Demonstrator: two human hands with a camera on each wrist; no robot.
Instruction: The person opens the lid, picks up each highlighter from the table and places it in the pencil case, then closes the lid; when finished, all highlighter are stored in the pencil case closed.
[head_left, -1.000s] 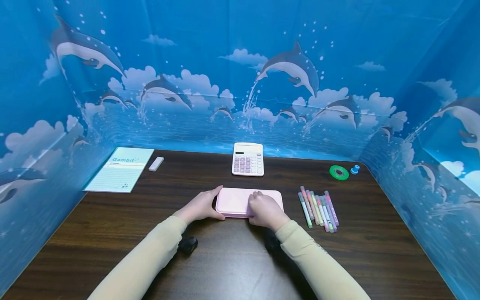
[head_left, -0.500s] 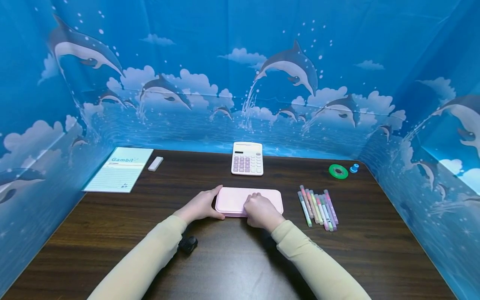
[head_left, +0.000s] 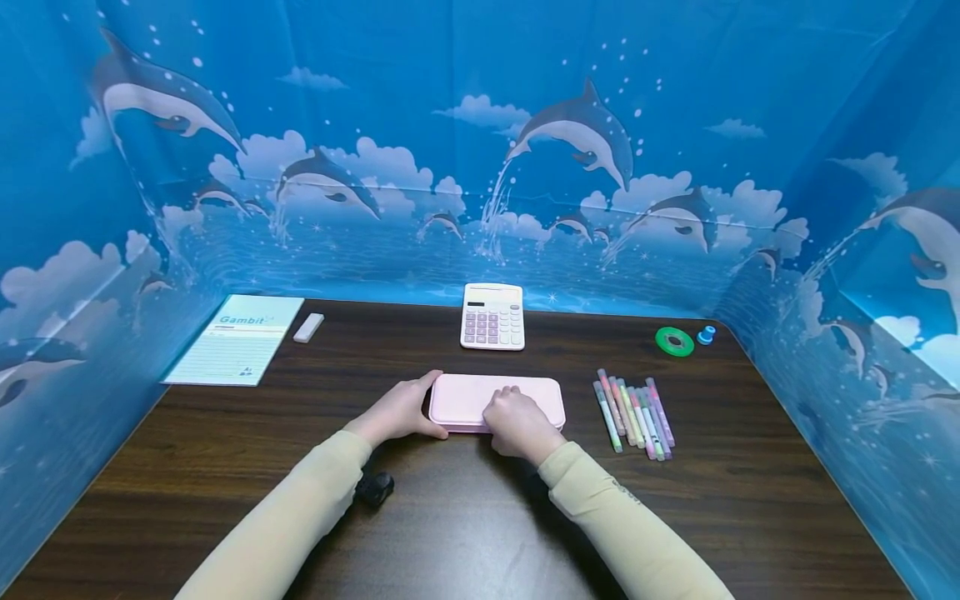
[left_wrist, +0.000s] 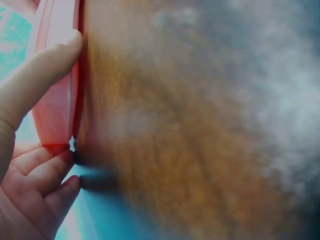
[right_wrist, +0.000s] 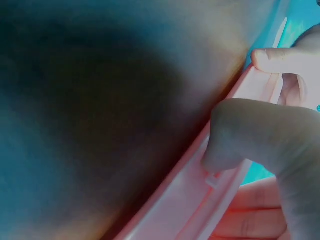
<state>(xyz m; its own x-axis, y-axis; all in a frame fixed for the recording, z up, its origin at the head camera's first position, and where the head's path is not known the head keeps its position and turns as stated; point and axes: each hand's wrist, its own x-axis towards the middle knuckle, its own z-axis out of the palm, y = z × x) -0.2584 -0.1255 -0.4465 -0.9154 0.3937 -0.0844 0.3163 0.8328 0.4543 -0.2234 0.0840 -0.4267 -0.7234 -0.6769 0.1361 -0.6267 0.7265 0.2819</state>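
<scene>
A flat pink pencil case [head_left: 465, 396] lies shut in the middle of the dark wooden table [head_left: 465, 533]. My left hand [head_left: 401, 410] grips its left end. In the left wrist view the thumb [left_wrist: 40, 75] lies along the case's edge [left_wrist: 57, 100] and the fingers curl at its corner. My right hand [head_left: 517, 421] sits over the front edge near the middle, fingers on the lid. In the right wrist view its thumb [right_wrist: 250, 135] presses on a small clasp [right_wrist: 212, 179] on the case's seam [right_wrist: 175, 205].
A pink-keyed calculator [head_left: 492, 316] stands behind the case. Several coloured markers [head_left: 633, 410] lie in a row to the right, with a green tape roll [head_left: 674, 342] and a small blue piece [head_left: 705, 335] beyond. A notebook [head_left: 238, 339] and white eraser [head_left: 308, 327] lie far left. Blue dolphin walls enclose three sides.
My right hand has slid a little to the left along the case's front edge. The left hand and the case have stayed put.
</scene>
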